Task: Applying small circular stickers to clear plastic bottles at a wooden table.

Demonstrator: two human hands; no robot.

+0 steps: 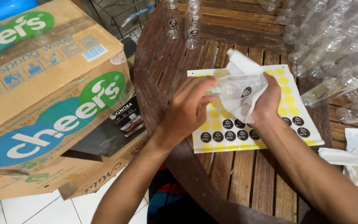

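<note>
Bottle (228,89) mid-frame, half hidden by white cloth (245,83) and fingers. Left hand (187,110) pinching its end, right hand (266,103) clutching cloth round it. Underneath: sticker sheet (299,118), yellow and black dots, on slatted wooden table (245,174). Clear bottles (332,54) cropped upper right, cardboard boxes (42,91) left.

Black round stickers (230,135) on yellow-dotted white sheet (289,93); brown slatted table (245,174).
</note>
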